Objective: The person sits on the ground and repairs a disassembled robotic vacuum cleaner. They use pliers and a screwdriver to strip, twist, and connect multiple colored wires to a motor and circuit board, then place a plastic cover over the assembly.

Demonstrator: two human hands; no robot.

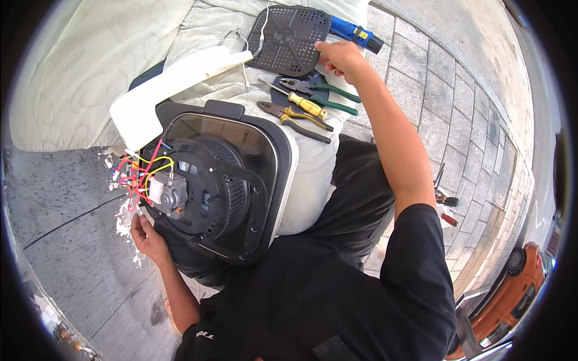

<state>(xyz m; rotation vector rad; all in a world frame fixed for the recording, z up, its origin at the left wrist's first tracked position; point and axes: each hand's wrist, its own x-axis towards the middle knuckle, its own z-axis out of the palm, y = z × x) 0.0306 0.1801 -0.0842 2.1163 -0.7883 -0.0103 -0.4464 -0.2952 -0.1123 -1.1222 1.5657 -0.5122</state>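
Observation:
An opened appliance (217, 180) with a black rounded housing, a motor (167, 191) and a round fan casing lies across my lap. Red, yellow and blue wires (141, 171) spill from its left side. My left hand (150, 239) is closed at the housing's lower left edge, beside the wires. Farther off, my right hand (339, 59) has its fingers at the right edge of a black perforated panel (283, 39), closed on that edge. A curved white plastic cover (174, 87) rests behind the appliance.
Beside the panel lie a blue power tool (356, 34), green-handled pliers (325, 94), a yellow screwdriver (307, 105) and yellow-black pliers (295, 120), all on a pale quilted cushion (211, 21). White crumbs litter the grey floor (66, 210) at left. An orange car (512, 301) stands at right.

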